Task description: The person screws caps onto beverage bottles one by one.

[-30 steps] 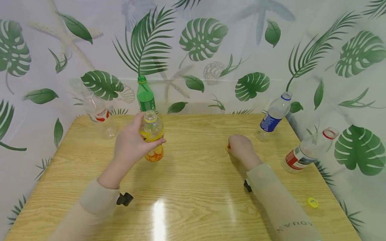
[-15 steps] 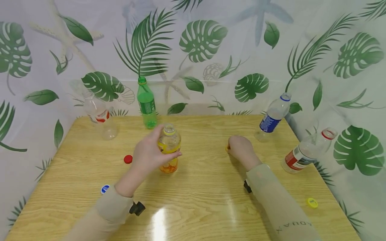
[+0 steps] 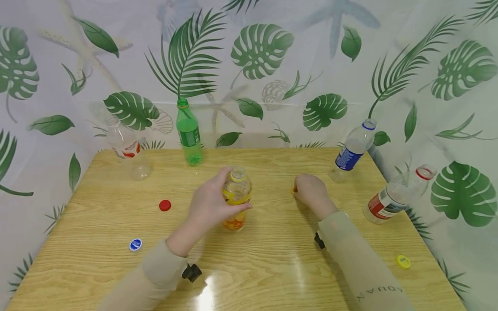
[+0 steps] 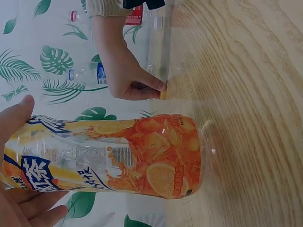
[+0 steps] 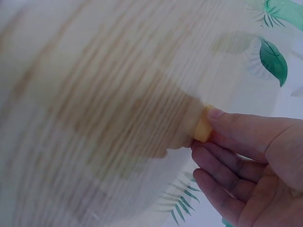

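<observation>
Bottle [image 3: 238,199] with the orange-fruit label sits upright in the grasp of the left hand [image 3: 210,201], near the middle of the wooden table [image 3: 264,272], its mouth uncovered; whether its base touches the wood or hangs just above it, I cannot tell. The main risk, as I judge it, is tipping; the bottle looks light, so an uneven squeeze or a base set down off level could rock it, and too firm a grip could dent the thin wall. The small yellow-orange cap [image 5: 202,126] could slip or skid away, since only a narrow pinch secures it; the loose red cap [image 3: 165,205] and blue-and-white cap [image 3: 135,245] lie near the left arm, where a low sleeve could brush them.

As for pose, the left arm reaches in from the lower left, palm against the bottle's left side, thumb laid across its near side and the other fingers round behind; the right arm slants in from the lower right, and the right hand [image 3: 311,192] pinches the yellow-orange cap between thumb and finger, low at the table surface, its remaining fingers curled beneath; bottle and right hand stand apart, bare wood between them.
</observation>
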